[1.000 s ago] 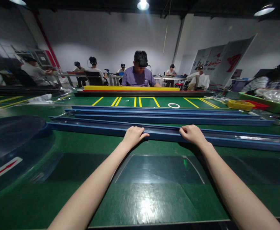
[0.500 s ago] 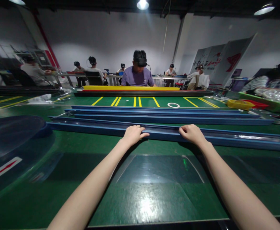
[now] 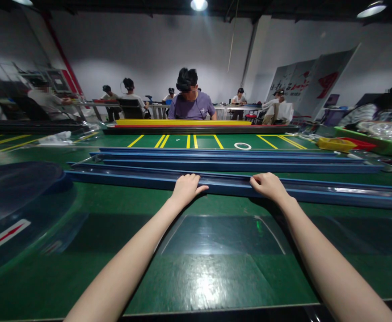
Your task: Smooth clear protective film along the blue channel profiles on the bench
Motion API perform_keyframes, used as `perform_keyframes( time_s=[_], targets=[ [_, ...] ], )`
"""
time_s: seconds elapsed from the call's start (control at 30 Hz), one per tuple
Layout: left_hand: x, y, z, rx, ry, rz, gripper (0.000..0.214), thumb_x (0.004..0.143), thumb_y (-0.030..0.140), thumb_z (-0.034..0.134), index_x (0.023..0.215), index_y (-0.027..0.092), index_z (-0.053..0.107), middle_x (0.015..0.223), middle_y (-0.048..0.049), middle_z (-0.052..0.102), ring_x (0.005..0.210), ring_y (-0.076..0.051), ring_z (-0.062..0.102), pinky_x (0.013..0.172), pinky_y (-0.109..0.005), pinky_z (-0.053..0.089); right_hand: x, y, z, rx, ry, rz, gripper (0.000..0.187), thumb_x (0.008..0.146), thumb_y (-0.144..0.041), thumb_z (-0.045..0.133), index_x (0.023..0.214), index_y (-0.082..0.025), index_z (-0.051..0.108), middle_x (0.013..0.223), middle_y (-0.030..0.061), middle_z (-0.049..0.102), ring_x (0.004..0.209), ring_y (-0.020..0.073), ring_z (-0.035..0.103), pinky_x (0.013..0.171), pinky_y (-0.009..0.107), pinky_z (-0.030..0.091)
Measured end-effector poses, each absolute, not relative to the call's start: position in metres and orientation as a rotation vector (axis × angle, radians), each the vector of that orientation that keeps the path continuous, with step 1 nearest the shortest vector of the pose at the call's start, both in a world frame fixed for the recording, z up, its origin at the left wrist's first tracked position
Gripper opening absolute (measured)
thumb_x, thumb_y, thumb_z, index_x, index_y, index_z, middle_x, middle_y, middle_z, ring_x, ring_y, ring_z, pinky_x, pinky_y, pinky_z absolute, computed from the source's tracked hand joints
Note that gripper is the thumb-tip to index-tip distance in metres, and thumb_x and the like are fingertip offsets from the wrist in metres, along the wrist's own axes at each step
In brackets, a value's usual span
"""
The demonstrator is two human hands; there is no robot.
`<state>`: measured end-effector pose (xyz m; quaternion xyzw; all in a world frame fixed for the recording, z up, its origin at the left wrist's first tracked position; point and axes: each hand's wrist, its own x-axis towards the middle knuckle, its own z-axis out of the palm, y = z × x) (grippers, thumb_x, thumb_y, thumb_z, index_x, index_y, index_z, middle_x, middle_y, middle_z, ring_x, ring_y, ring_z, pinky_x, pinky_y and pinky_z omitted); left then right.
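A long blue channel strip (image 3: 122, 179) lies crosswise on the green table (image 3: 115, 210), nearest me among several like it. My left hand (image 3: 185, 188) rests on its near edge, fingers curled over the top and thumb along the front. My right hand (image 3: 268, 185) grips the same strip a little to the right, fingers folded over the rim. Two more blue strips (image 3: 236, 166) lie just behind, parallel and apart from my hands.
A clear plastic sheet (image 3: 222, 235) lies flat before me. A dark round disc (image 3: 18, 188) sits at the left. Yellow, red and black strips (image 3: 182, 123) lie in front of a seated person in purple (image 3: 191, 107). Trays (image 3: 336, 145) stand at right; a white ring (image 3: 242, 146) lies mid-table.
Both hands stay on the nearest blue strip with almost no shift. The person opposite has turned their head to the side.
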<state>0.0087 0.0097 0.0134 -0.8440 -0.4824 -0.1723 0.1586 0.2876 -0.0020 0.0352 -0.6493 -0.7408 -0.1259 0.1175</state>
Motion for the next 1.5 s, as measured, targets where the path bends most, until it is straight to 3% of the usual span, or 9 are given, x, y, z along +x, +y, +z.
perform_keyframes(
  time_s=[0.7, 1.5],
  targets=[
    [0.006, 0.0057, 0.0074, -2.353, -1.226, -0.693, 0.039, 0.087, 0.047, 0.032, 0.085, 0.017, 0.056, 0.085, -0.007, 0.059, 0.083, -0.02, 0.049, 0.074, -0.032, 0.029, 0.2875, -0.0026, 0.0345, -1.887, -2.166, -0.377, 0.038, 0.078, -0.034, 0.032, 0.054, -0.019, 0.058, 0.059, 0.007, 0.063, 0.056, 0.0157, 0.054, 0.051, 0.025, 0.024],
    [0.0084, 0.0087, 0.0114, -2.371, -1.252, -0.754, 0.028, 0.085, 0.042, 0.041, 0.075, 0.018, 0.052, 0.078, -0.0038, 0.056, 0.076, -0.017, 0.048, 0.066, -0.029, 0.032, 0.288, -0.0004, 0.0336, -1.873, -2.121, -0.367, 0.038, 0.076, -0.032, 0.035, 0.046, -0.019, 0.054, 0.052, 0.0069, 0.06, 0.049, 0.0143, 0.05, 0.051, 0.025, 0.026]
  ],
)
